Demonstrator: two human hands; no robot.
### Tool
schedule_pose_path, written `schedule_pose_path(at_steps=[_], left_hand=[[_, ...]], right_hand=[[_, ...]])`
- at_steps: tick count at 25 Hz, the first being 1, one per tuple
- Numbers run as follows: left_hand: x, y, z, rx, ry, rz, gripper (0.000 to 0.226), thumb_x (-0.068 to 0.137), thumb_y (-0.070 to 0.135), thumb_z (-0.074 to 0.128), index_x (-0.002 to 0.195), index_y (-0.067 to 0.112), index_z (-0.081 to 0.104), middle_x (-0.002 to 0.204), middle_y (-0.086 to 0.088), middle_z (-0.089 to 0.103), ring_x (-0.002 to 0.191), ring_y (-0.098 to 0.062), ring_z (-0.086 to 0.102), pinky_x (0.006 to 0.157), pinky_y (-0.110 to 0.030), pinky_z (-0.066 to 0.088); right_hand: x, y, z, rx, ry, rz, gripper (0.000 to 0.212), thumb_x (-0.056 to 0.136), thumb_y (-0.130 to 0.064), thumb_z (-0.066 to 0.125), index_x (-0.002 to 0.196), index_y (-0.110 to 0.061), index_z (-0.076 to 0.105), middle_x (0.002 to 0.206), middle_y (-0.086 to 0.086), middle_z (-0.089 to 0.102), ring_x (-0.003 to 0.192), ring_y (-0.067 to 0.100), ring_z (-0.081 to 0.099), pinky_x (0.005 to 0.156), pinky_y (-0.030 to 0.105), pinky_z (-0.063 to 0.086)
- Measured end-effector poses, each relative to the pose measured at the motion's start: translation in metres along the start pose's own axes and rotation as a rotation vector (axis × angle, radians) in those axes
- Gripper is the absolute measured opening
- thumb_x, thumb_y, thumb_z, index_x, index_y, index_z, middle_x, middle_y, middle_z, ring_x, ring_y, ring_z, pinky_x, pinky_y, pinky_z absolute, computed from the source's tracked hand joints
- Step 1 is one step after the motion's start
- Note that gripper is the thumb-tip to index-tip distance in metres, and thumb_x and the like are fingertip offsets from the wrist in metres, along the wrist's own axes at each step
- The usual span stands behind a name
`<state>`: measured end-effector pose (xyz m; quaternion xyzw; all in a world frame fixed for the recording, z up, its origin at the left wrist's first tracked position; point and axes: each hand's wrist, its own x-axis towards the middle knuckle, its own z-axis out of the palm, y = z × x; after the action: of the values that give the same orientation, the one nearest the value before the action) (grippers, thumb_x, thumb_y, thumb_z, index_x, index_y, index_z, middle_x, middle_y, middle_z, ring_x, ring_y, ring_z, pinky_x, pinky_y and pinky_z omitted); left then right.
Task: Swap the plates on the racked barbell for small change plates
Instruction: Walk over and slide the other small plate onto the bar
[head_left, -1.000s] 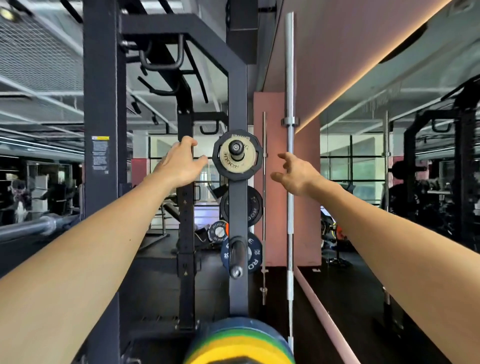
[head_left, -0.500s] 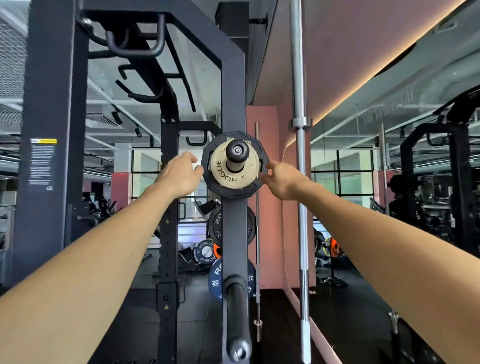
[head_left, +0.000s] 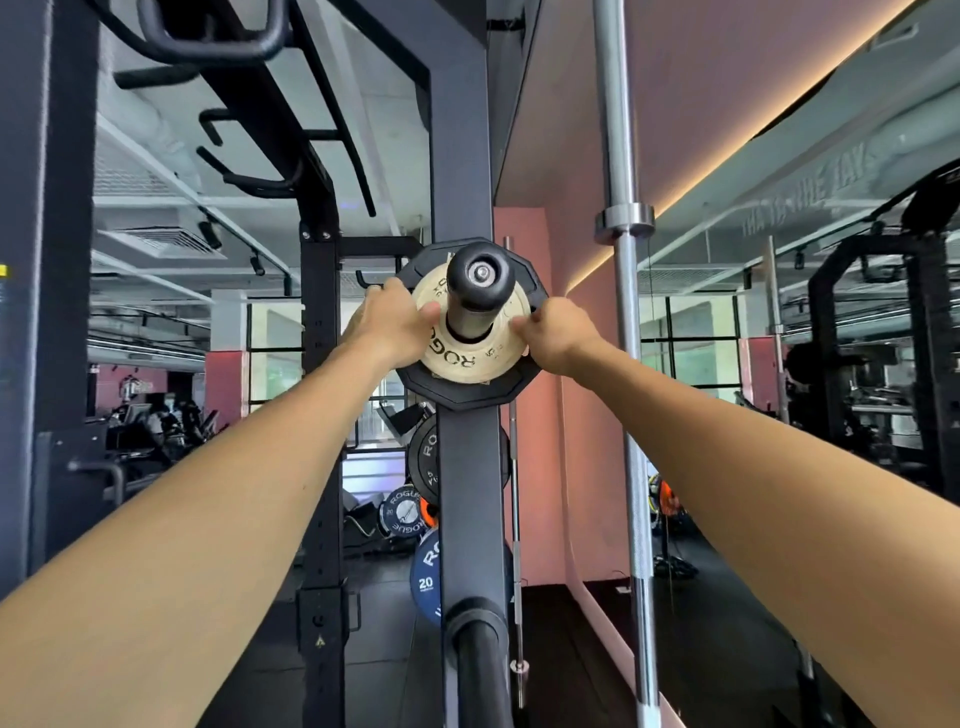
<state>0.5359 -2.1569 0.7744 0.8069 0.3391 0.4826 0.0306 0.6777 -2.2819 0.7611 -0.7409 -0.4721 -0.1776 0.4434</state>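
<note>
A small cream change plate (head_left: 462, 358) sits on a black storage peg (head_left: 478, 275) of the rack upright (head_left: 462, 130), in front of a larger black plate (head_left: 467, 392). My left hand (head_left: 395, 322) grips the cream plate's left edge, thumb on its face. My right hand (head_left: 558, 332) grips its right edge, thumb on the face too. The racked barbell is out of view.
Below on the same upright are another black plate (head_left: 423, 457), a blue 20 plate (head_left: 426, 571) and an empty black peg (head_left: 475, 623). A silver barbell (head_left: 626, 364) stands upright to the right, by the pink wall (head_left: 587, 441). More rack posts stand left.
Both hands have closed in from either side onto the cream plate, and the view has moved nearer the peg.
</note>
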Motion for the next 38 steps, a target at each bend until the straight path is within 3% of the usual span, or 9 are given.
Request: schedule_pose_path(at_steps=[2, 4, 6, 9, 16, 21, 24, 29, 38], left_hand=[[0.001, 0.001, -0.002, 0.007, -0.046, -0.005, 0.048, 0.098, 0.04, 0.044, 0.123, 0.0, 0.05, 0.129, -0.022, 0.051, 0.113, -0.039, 0.054, 0.086, -0.039, 0.047], [-0.002, 0.001, -0.008, -0.092, -0.114, -0.026, 0.038, 0.1, 0.037, 0.044, 0.115, 0.003, 0.055, 0.119, -0.018, 0.059, 0.099, -0.035, 0.063, 0.079, -0.038, 0.055], [-0.013, 0.006, -0.019, -0.288, -0.152, -0.064, 0.024, 0.101, 0.029, 0.046, 0.106, 0.008, 0.055, 0.11, -0.014, 0.063, 0.084, -0.027, 0.067, 0.06, -0.033, 0.061], [-0.037, 0.018, -0.042, -0.442, -0.145, -0.085, 0.014, 0.1, 0.022, 0.051, 0.089, 0.013, 0.052, 0.107, -0.014, 0.063, 0.084, -0.027, 0.068, 0.046, -0.023, 0.057], [-0.11, 0.042, -0.111, -0.54, -0.076, -0.059, 0.024, 0.099, 0.019, 0.053, 0.076, 0.017, 0.047, 0.095, -0.011, 0.066, 0.078, -0.026, 0.071, 0.064, -0.035, 0.061], [-0.169, 0.029, -0.157, -0.453, -0.107, -0.108, 0.017, 0.098, 0.015, 0.056, 0.081, 0.013, 0.052, 0.09, -0.011, 0.066, 0.072, -0.022, 0.071, 0.059, -0.034, 0.061], [-0.197, 0.002, -0.193, -0.465, -0.133, -0.172, 0.007, 0.097, 0.013, 0.056, 0.095, 0.007, 0.057, 0.098, -0.015, 0.069, 0.075, -0.022, 0.072, 0.059, -0.033, 0.062], [-0.228, -0.05, -0.272, -0.401, -0.034, -0.22, 0.018, 0.095, 0.011, 0.059, 0.08, 0.017, 0.052, 0.099, -0.015, 0.067, 0.073, -0.023, 0.072, 0.059, -0.042, 0.062], [-0.252, -0.2, -0.418, -0.241, -0.033, -0.275, 0.007, 0.096, 0.011, 0.059, 0.09, 0.012, 0.054, 0.103, -0.019, 0.068, 0.068, -0.022, 0.072, 0.056, -0.039, 0.062]], right_hand=[[0.001, 0.005, -0.002, 0.102, -0.032, -0.002, 0.028, 0.099, -0.032, 0.049, 0.087, -0.007, 0.054, 0.083, 0.008, 0.057, 0.077, 0.027, 0.054, 0.066, 0.033, 0.042], [-0.006, 0.007, -0.007, 0.246, -0.078, -0.001, 0.024, 0.099, -0.031, 0.05, 0.093, -0.007, 0.051, 0.077, 0.005, 0.055, 0.063, 0.021, 0.055, 0.053, 0.029, 0.041], [-0.017, 0.001, -0.017, 0.343, -0.108, 0.003, 0.021, 0.1, -0.028, 0.049, 0.103, -0.008, 0.046, 0.077, 0.004, 0.057, 0.054, 0.016, 0.057, 0.045, 0.025, 0.04], [-0.04, -0.008, -0.035, 0.399, -0.153, 0.001, 0.02, 0.1, -0.027, 0.049, 0.107, -0.009, 0.044, 0.078, 0.008, 0.061, 0.055, 0.018, 0.061, 0.041, 0.023, 0.043], [-0.122, -0.044, -0.085, 0.464, -0.108, -0.058, 0.02, 0.102, -0.024, 0.045, 0.106, -0.005, 0.045, 0.081, 0.012, 0.06, 0.053, 0.019, 0.058, 0.042, 0.024, 0.045], [-0.183, -0.069, -0.096, 0.444, -0.228, -0.1, 0.017, 0.1, -0.023, 0.05, 0.1, -0.006, 0.045, 0.081, 0.012, 0.063, 0.05, 0.017, 0.054, 0.047, 0.028, 0.044], [-0.206, -0.098, -0.084, 0.439, -0.302, -0.138, 0.018, 0.099, -0.024, 0.051, 0.097, -0.007, 0.045, 0.081, 0.013, 0.063, 0.047, 0.017, 0.055, 0.046, 0.029, 0.045], [-0.224, -0.174, -0.052, 0.491, -0.44, -0.195, 0.018, 0.099, -0.024, 0.053, 0.091, -0.012, 0.041, 0.08, 0.011, 0.059, 0.048, 0.02, 0.061, 0.042, 0.025, 0.046], [-0.277, -0.344, 0.051, 0.609, -0.586, -0.226, 0.021, 0.099, -0.022, 0.052, 0.084, -0.013, 0.042, 0.076, 0.007, 0.065, 0.045, 0.018, 0.064, 0.041, 0.024, 0.043]])
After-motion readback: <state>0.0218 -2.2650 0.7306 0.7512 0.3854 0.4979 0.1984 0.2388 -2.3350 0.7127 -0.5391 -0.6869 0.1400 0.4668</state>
